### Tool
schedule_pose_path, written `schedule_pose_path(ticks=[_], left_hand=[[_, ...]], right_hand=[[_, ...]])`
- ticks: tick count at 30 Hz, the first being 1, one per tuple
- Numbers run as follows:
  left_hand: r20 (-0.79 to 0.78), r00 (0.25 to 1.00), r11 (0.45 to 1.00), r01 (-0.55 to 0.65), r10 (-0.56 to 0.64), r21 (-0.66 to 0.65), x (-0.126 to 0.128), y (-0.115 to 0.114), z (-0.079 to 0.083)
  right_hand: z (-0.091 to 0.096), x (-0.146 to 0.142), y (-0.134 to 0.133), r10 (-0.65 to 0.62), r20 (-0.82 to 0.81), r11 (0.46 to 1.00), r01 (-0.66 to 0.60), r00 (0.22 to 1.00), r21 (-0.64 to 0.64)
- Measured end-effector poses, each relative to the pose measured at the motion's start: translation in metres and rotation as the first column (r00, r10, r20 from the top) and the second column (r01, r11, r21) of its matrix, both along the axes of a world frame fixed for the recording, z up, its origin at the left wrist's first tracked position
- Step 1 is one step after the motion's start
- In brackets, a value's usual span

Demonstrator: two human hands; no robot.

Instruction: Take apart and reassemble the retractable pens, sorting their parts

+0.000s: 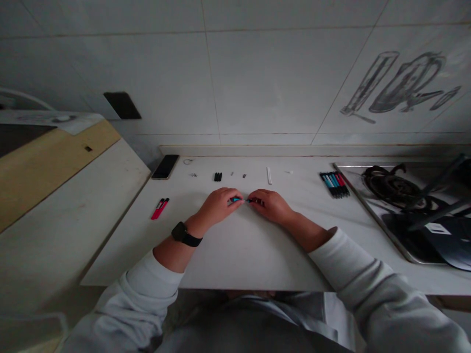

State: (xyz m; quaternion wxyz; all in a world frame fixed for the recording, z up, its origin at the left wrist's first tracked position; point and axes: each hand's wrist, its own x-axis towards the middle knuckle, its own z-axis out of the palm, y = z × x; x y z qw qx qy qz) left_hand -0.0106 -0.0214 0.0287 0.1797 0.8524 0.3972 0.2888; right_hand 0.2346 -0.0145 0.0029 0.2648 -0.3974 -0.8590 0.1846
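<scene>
Head view: the left hand (222,200) pinches a blue pen part (236,199) between thumb and fingers, and the right hand (270,203) holds a small dark piece (250,200) at its end — both over the white counter (253,255). Beyond them lie black tubes (220,177) and white sticks (270,176) — a row of pens (334,185) to the right, red pieces (161,209) to the left.

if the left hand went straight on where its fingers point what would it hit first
The left hand, holding a small blue part, would likely meet the right hand first, though the depth between them is unclear.
</scene>
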Motion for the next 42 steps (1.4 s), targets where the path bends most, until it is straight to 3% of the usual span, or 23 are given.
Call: schedule_pose_path(ticks=[5,10,16,18,21,23,29,31,33,35,39,42], left_hand=[[0.246,0.968,0.984,-0.010,0.054,-0.177,0.006,-0.001,-0.006],[0.424,0.902,0.976,0.010,0.084,-0.216,0.011,-0.001,-0.007],[0.560,0.815,0.924,0.088,0.148,-0.371,0.011,0.002,-0.007],[0.542,0.824,0.934,0.044,0.167,-0.355,0.009,0.004,-0.010],[0.339,0.929,0.951,-0.039,0.147,-0.307,0.005,0.006,-0.015],[0.251,0.958,0.953,-0.059,0.138,-0.296,0.003,0.008,-0.018],[0.507,0.823,0.893,-0.001,0.257,-0.451,0.002,0.016,-0.025],[0.488,0.821,0.851,0.007,0.295,-0.525,0.002,0.018,-0.028],[0.392,0.868,0.793,-0.005,0.306,-0.609,0.001,0.018,-0.030],[0.293,0.913,0.771,-0.037,0.285,-0.635,0.000,0.017,-0.031],[0.311,0.915,0.848,-0.057,0.255,-0.527,0.000,0.013,-0.028],[0.234,0.954,0.873,-0.054,0.189,-0.485,0.000,0.011,-0.025]], right_hand=[[-0.002,-0.003,-0.001,-0.024,-0.118,0.997,0.015,0.993,-0.070],[-0.004,-0.008,-0.003,-0.051,-0.242,0.973,-0.006,0.969,-0.230],[-0.005,-0.009,-0.003,-0.051,-0.200,0.963,-0.005,0.979,-0.271],[-0.005,-0.008,-0.003,-0.055,-0.174,0.967,0.008,0.983,-0.256],[-0.004,-0.005,-0.001,-0.077,-0.109,0.979,0.054,0.991,-0.199],[-0.005,-0.003,0.001,-0.086,-0.066,0.986,0.075,0.994,-0.152],[-0.003,0.006,0.007,-0.163,-0.077,0.981,0.153,0.984,-0.118],[-0.002,0.012,0.012,-0.219,-0.111,0.972,0.206,0.969,-0.118],[-0.001,0.020,0.018,-0.274,-0.145,0.959,0.259,0.951,-0.116],[-0.001,0.031,0.025,-0.332,-0.180,0.943,0.317,0.926,-0.104],[0.000,0.058,0.040,-0.496,-0.285,0.858,0.514,0.820,-0.012],[0.000,0.079,0.053,-0.579,-0.353,0.775,0.630,0.735,0.040]])
